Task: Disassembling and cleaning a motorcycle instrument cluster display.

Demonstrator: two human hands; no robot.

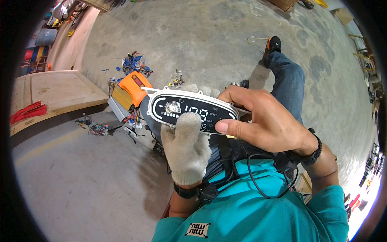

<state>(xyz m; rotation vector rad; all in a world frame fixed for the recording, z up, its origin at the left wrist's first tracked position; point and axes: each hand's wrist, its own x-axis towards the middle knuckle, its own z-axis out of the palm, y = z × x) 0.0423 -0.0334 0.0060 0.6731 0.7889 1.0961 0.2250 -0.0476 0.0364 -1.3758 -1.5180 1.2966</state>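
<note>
Left hand (pixel 187 147) and right hand (pixel 266 121) grip white-lettered display (pixel 193 105)

Table (pixel 60 86) left of display panel (pixel 193 104), cloth (pixel 29 113) on table; wire heap (pixel 135 64) on floor (pixel 189 36), beyond panel

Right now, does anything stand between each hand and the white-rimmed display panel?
No loose object visibly does. The right hand is bare and grips the display panel directly at its right end; the left hand holds it through a pale glove, the only layer between.
</note>
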